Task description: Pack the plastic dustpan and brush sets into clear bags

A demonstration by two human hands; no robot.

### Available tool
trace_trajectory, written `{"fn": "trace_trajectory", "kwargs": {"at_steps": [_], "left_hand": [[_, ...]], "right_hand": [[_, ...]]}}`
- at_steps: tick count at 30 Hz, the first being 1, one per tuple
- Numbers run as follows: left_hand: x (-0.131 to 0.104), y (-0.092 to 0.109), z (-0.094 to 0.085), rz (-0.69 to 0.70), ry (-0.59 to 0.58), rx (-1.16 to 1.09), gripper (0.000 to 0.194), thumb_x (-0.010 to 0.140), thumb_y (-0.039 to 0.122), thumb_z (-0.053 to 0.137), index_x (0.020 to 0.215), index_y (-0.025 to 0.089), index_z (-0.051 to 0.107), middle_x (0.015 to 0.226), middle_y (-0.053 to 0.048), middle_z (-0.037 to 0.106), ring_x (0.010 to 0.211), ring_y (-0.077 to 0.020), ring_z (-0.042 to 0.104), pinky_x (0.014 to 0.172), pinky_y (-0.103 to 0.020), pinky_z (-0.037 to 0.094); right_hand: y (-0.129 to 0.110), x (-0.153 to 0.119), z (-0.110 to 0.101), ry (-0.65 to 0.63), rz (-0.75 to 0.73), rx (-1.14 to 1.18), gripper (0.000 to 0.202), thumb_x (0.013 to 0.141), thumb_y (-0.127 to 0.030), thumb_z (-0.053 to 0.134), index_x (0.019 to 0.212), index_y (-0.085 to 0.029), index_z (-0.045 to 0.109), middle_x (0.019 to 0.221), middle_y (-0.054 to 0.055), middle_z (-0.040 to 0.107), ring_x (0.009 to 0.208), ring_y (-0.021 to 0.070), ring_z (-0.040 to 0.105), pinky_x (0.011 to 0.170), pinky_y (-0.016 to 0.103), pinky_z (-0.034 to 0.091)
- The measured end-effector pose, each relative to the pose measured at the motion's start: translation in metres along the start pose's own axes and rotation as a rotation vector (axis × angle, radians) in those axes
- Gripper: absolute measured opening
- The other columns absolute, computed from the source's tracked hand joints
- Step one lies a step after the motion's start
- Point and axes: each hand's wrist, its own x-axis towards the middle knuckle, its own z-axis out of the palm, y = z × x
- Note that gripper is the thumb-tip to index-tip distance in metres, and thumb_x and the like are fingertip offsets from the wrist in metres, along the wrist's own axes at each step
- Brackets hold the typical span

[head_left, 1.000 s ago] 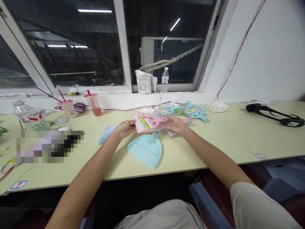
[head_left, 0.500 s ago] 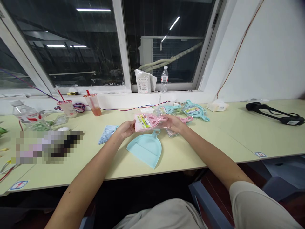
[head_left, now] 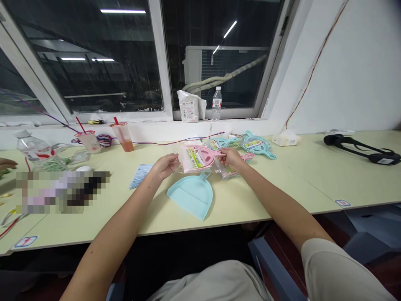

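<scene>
A pink dustpan set (head_left: 196,158) with a yellow-green label, in clear plastic wrap, is held above the table. My right hand (head_left: 231,159) is closed on its handle. My left hand (head_left: 166,166) pinches the edge of the clear wrap at the set's left side. Just below lies a light blue dustpan (head_left: 192,194), its handle pointing away from me. A blue brush (head_left: 140,176) rests on the table, partly hidden by my left hand. Behind my right hand are another pink packaged set (head_left: 227,170) and several teal packaged sets (head_left: 255,145).
Two cups with red straws (head_left: 124,138), a large bottle (head_left: 37,152) and wires stand or lie at the left. Another person's hand (head_left: 6,163) shows at the left edge. Tissues (head_left: 286,138) and a black strapped device (head_left: 360,149) are to the right.
The pink set has turned to show more of its front and shifted slightly right. My left hand has moved from the set's body to its wrap. Another person's hand has appeared at the left edge.
</scene>
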Motion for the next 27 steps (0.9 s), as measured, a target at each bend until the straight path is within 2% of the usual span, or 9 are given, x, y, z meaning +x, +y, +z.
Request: {"fn": "trace_trajectory", "kwargs": {"at_steps": [5, 9, 12, 15, 17, 19, 22, 24, 27], "left_hand": [[-0.003, 0.003, 0.0, 0.047, 0.035, 0.049, 0.027, 0.084, -0.004, 0.067, 0.072, 0.015, 0.052, 0.066, -0.002, 0.058, 0.052, -0.0067, 0.055, 0.047, -0.014, 0.047], [-0.003, 0.008, -0.001, 0.047, 0.076, 0.003, 0.017, 0.088, -0.001, 0.064, 0.083, 0.014, 0.058, 0.073, -0.004, 0.061, 0.058, -0.0083, 0.061, 0.053, -0.016, 0.051], [-0.004, 0.012, -0.001, 0.051, 0.112, -0.082, 0.011, 0.094, 0.021, 0.068, 0.1, 0.015, 0.059, 0.093, -0.012, 0.068, 0.082, -0.0182, 0.073, 0.07, -0.026, 0.061], [-0.006, 0.009, 0.002, 0.024, 0.001, -0.079, 0.042, 0.091, 0.047, 0.073, 0.115, 0.016, 0.057, 0.111, -0.02, 0.068, 0.104, -0.0316, 0.074, 0.088, -0.043, 0.063], [-0.006, 0.002, 0.007, 0.051, -0.101, -0.031, 0.048, 0.086, 0.044, 0.079, 0.117, 0.017, 0.056, 0.108, -0.017, 0.069, 0.104, -0.0337, 0.075, 0.093, -0.049, 0.062], [-0.005, -0.007, 0.01, 0.138, -0.134, 0.018, 0.048, 0.081, 0.03, 0.084, 0.118, 0.018, 0.055, 0.1, -0.01, 0.069, 0.097, -0.0298, 0.077, 0.092, -0.05, 0.062], [-0.001, -0.015, 0.009, 0.269, -0.012, 0.063, 0.046, 0.078, 0.017, 0.08, 0.117, 0.019, 0.055, 0.093, -0.004, 0.069, 0.082, -0.0211, 0.076, 0.083, -0.043, 0.065], [0.003, -0.015, 0.005, 0.293, 0.103, 0.096, 0.039, 0.079, 0.017, 0.074, 0.114, 0.019, 0.058, 0.084, -0.001, 0.066, 0.073, -0.0179, 0.073, 0.074, -0.037, 0.065], [0.007, -0.013, -0.001, 0.278, 0.167, 0.149, 0.035, 0.078, 0.018, 0.069, 0.112, 0.018, 0.061, 0.076, 0.0, 0.062, 0.065, -0.0167, 0.07, 0.062, -0.03, 0.062]], "right_hand": [[-0.004, -0.003, 0.002, 0.025, 0.027, 0.03, 0.023, 0.101, -0.023, 0.053, 0.079, -0.018, 0.055, 0.058, 0.003, 0.061, 0.041, 0.0094, 0.047, 0.034, 0.019, 0.022], [-0.008, -0.007, 0.007, 0.059, 0.026, 0.069, 0.021, 0.102, -0.02, 0.049, 0.081, -0.018, 0.055, 0.058, 0.003, 0.061, 0.043, 0.0104, 0.049, 0.036, 0.019, 0.026], [-0.01, -0.009, 0.011, 0.114, 0.028, 0.148, 0.021, 0.101, -0.016, 0.044, 0.082, -0.019, 0.053, 0.059, 0.004, 0.062, 0.046, 0.0117, 0.051, 0.039, 0.02, 0.031], [-0.007, -0.013, 0.019, 0.105, 0.005, 0.218, 0.017, 0.098, -0.013, 0.045, 0.085, -0.02, 0.053, 0.064, 0.005, 0.066, 0.052, 0.0135, 0.057, 0.041, 0.021, 0.036], [-0.003, -0.018, 0.027, 0.075, -0.013, 0.24, 0.013, 0.097, -0.013, 0.048, 0.087, -0.021, 0.052, 0.067, 0.005, 0.068, 0.056, 0.0152, 0.061, 0.044, 0.022, 0.042], [0.001, -0.024, 0.037, 0.033, -0.02, 0.237, 0.011, 0.096, -0.015, 0.051, 0.089, -0.023, 0.05, 0.069, 0.004, 0.068, 0.059, 0.0171, 0.065, 0.046, 0.024, 0.046], [0.005, -0.033, 0.047, -0.082, -0.018, 0.179, 0.013, 0.094, -0.022, 0.062, 0.088, -0.023, 0.05, 0.072, 0.004, 0.07, 0.063, 0.0205, 0.069, 0.048, 0.028, 0.051], [0.004, -0.033, 0.047, -0.135, -0.021, 0.12, 0.022, 0.094, -0.037, 0.067, 0.084, -0.023, 0.053, 0.072, 0.006, 0.07, 0.061, 0.0218, 0.069, 0.049, 0.031, 0.054], [0.0, -0.026, 0.036, -0.023, -0.077, 0.061, 0.04, 0.097, -0.055, 0.061, 0.075, -0.021, 0.054, 0.064, 0.005, 0.066, 0.055, 0.0191, 0.065, 0.051, 0.031, 0.054]]}}
